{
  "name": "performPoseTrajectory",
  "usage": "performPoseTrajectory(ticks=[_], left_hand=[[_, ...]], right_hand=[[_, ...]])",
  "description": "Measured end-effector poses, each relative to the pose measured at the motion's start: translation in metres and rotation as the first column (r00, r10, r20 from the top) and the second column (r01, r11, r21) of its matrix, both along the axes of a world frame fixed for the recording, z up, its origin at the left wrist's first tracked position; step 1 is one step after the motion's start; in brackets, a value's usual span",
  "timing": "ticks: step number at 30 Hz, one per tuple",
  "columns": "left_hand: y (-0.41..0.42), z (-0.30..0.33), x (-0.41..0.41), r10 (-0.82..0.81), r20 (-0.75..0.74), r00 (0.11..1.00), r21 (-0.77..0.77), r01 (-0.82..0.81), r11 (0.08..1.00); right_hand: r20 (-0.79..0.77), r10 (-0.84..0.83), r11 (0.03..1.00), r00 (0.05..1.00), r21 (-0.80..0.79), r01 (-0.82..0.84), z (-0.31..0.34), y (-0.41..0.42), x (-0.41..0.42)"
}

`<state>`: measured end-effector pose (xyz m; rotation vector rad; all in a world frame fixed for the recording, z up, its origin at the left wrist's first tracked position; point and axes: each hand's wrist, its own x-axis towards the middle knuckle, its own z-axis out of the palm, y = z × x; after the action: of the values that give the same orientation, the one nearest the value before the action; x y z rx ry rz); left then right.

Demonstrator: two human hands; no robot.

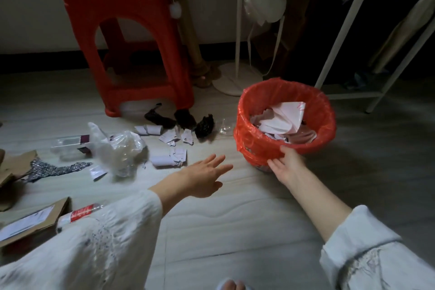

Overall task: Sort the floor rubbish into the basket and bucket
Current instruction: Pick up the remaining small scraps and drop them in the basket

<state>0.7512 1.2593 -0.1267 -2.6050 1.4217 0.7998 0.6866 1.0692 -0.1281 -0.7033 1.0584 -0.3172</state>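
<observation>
The basket (286, 125), lined with a red plastic bag, stands on the pale floor (235, 219) at about two o'clock from the middle of the view, and crumpled white paper (282, 117) lies inside it. The right hand (286, 162) holds its near rim at six o'clock, thumb over the red liner and fingers (273, 164) curled against the outer wall beneath. The left hand (207, 178) hovers just above the floor to the basket's eight o'clock, palm down, fingers spread and straight, holding nothing.

From the basket's nine o'clock side the rubbish spreads across the floor: a crumpled clear wrapper (226, 126) just beside the basket, then three black scraps (183, 119), then torn white paper pieces (174, 146). Further out at nine o'clock sits a clear plastic bag (117, 148), with a clear box with a dark label (70, 145) behind it and a strip of patterned cloth (54, 168) near it. At the left edge lie pieces of cardboard (14, 167), a brown envelope with a white label (30, 219) and a plastic bottle with a red label (80, 214), partly hidden by the white sleeve.

At eleven o'clock a red plastic stool (131, 37) stands against the wall, and a white stand with a round base (235, 80) rises at twelve o'clock.
</observation>
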Motion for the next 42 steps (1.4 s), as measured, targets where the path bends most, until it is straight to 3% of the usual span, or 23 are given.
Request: performPoseTrajectory(ticks=[2, 5, 10, 12, 15, 17, 22, 27, 31, 38, 42], left_hand=[[0.02, 0.015, -0.002, 0.048, 0.001, 0.999, -0.012, -0.048, 0.999], [0.049, 0.037, -0.003, 0.1, 0.025, 0.995, -0.058, -0.098, 0.993], [0.103, 0.037, -0.016, 0.191, 0.008, 0.981, -0.136, -0.189, 0.973], [0.123, 0.026, -0.018, 0.255, -0.018, 0.967, -0.131, -0.255, 0.958], [0.135, 0.006, -0.003, 0.335, -0.033, 0.942, -0.093, -0.336, 0.937], [0.134, -0.005, 0.014, 0.365, -0.032, 0.931, -0.077, -0.366, 0.927], [0.123, -0.059, 0.072, 0.355, -0.021, 0.935, -0.02, -0.355, 0.935], [0.122, -0.136, 0.108, 0.45, -0.012, 0.893, 0.01, -0.45, 0.893], [0.124, -0.171, 0.11, 0.439, -0.033, 0.898, 0.03, -0.439, 0.898], [0.102, -0.198, 0.161, 0.393, 0.098, 0.914, -0.002, -0.395, 0.919], [0.103, -0.218, 0.174, 0.278, 0.231, 0.932, -0.168, -0.243, 0.955]], right_hand=[[-0.071, 0.235, 0.969, 0.969, -0.056, -0.239, 0.017, 0.027, -0.008], [-0.215, 0.468, 0.838, 0.857, -0.198, -0.508, 0.036, 0.063, -0.016], [-0.413, 0.61, 0.532, 0.677, -0.42, -0.735, 0.053, 0.107, -0.016], [-0.519, 0.642, 0.317, 0.564, -0.489, -0.812, 0.05, 0.116, -0.011], [-0.712, 0.619, -0.129, 0.331, -0.508, -0.851, 0.043, 0.119, -0.003], [-0.77, 0.594, -0.246, 0.232, -0.448, -0.86, 0.033, 0.118, 0.008], [-0.871, 0.479, -0.41, 0.105, -0.328, -0.851, -0.021, 0.105, 0.071], [-0.904, 0.409, -0.422, 0.124, -0.308, -0.853, -0.096, 0.094, 0.133], [-0.924, 0.382, -0.475, 0.032, -0.226, -0.851, -0.137, 0.096, 0.141], [-0.924, 0.354, -0.574, 0.147, -0.339, -0.745, -0.17, 0.102, 0.216], [-0.949, 0.305, -0.652, 0.074, -0.265, -0.711, -0.19, 0.116, 0.254]])
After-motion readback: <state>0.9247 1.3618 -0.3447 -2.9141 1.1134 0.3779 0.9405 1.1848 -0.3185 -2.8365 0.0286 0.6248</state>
